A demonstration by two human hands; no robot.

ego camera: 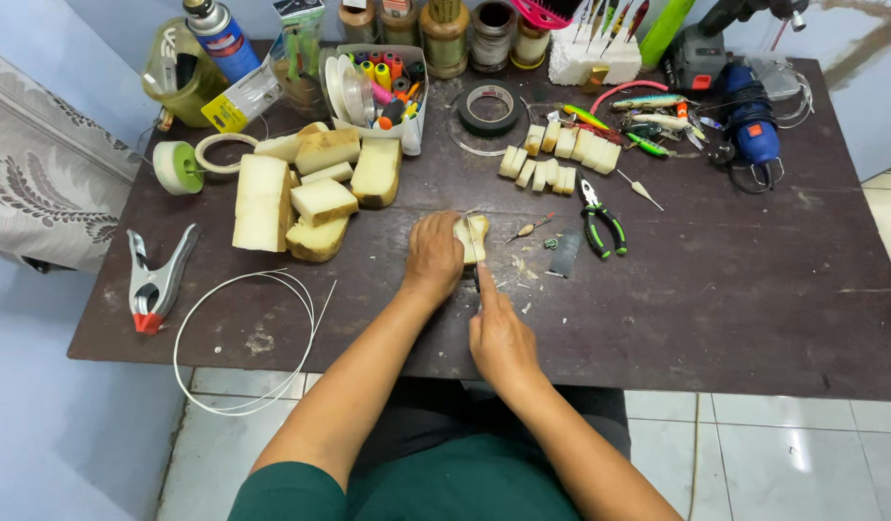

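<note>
My left hand (433,256) presses down on a small pale wood block (473,234) lying on the dark brown table (716,289). Just below it, my right hand (499,333) grips a thin knife whose blade (472,249) runs up across the block. Small pale shavings (523,270) lie scattered to the right of the block. Most of the knife's handle is hidden inside my fist.
A pile of larger pale wood chunks (306,193) sits at the left, with a row of small cut blocks (559,159) at the back. Green-handled pliers (600,220), a metal spring clamp (156,280), a white wire loop (243,338), tape rolls (489,104), fishing lures (629,121) and a blue power tool (750,121) lie around.
</note>
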